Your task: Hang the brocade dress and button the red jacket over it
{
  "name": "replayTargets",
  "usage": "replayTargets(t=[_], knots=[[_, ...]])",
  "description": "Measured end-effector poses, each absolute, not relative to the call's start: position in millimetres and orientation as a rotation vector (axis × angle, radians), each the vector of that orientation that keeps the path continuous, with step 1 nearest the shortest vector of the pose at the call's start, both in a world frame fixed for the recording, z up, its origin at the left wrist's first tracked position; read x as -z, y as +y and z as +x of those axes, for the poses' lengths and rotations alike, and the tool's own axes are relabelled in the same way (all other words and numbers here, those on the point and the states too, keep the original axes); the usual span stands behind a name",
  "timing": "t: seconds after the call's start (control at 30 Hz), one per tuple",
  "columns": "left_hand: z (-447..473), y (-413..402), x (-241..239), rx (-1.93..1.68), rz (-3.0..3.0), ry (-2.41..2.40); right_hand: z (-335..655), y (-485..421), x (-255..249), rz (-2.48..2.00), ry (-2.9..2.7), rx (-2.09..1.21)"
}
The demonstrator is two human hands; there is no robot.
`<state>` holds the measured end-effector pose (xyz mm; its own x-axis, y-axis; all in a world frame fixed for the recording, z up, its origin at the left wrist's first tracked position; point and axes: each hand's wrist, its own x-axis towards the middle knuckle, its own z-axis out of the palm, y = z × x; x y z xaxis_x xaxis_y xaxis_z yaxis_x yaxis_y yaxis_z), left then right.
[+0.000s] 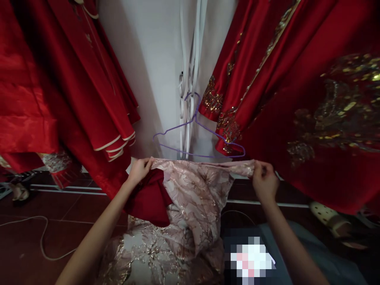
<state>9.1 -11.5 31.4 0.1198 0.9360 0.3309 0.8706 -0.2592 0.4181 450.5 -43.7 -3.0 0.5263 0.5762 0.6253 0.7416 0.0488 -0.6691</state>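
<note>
A pale pink garment (192, 198) with a shiny floral pattern and a red lining hangs stretched between my hands. My left hand (139, 170) pinches its upper left edge, fingers closed on the cloth. My right hand (264, 180) grips the upper right edge the same way. Just above the garment's top edge, a purple wire hanger (196, 134) hangs by its hook from a white fitting (188, 79) on the wall. The rest of the pink garment falls down over my lap.
Red robes hang on both sides: plain with cream trim at the left (74, 87), gold-embroidered at the right (311, 99). A white cable (41, 237) lies on the dark floor at the left. Shoes (329, 219) sit at the lower right.
</note>
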Motion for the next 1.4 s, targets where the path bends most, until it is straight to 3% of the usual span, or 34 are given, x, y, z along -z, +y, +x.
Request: replayTargets(t=[0.23,0.4,0.83,1.2,1.4], knots=[[82,-27,-75,-0.941,2.679,1.170,412,-79,-24,-1.306,-1.571,0.371],[124,-2,-71,-0.886,2.781,0.858,416,-58,-56,-1.350,-1.434,0.445],[116,-18,-55,-0.894,2.642,0.834,485,-34,-53,-1.623,-1.173,0.420],[137,-22,-56,-0.895,2.590,0.762,419,-11,-96,-1.399,-1.435,0.535],[139,-25,-56,-1.055,2.393,0.722,387,-4,-104,-1.410,-1.600,0.362]])
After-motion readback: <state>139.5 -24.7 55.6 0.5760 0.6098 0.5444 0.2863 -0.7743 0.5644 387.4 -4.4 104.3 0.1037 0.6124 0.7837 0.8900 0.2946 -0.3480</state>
